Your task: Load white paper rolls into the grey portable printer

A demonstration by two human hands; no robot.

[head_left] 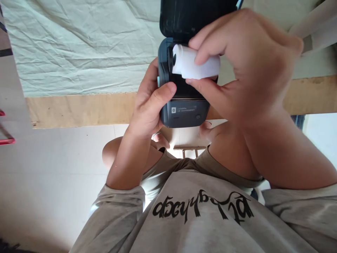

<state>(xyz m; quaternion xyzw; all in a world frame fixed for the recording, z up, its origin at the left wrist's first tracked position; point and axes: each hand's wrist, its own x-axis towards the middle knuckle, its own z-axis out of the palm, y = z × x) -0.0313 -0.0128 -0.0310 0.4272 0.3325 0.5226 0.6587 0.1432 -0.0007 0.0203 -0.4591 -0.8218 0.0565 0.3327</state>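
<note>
A small dark label printer [184, 110] has its black lid [197, 19] swung back, baring the compartment. My left hand [150, 102] grips the printer's left side, thumb over the compartment edge and fingers behind the body. Between the thumb and fingers of my right hand [252, 63] is a white paper roll [201, 65], lying sideways over the compartment with its dark core hole facing left. Whether the roll touches the compartment floor is hidden. A light blue tab shows on the printer's left side, and a power button marks its front.
A pale green cloth [86, 49] covers the wooden table [79, 110], leaving its front edge bare. A light-coloured object [316, 26] is at the upper right. My legs are below the edge, and something red [6, 140] sits at far left.
</note>
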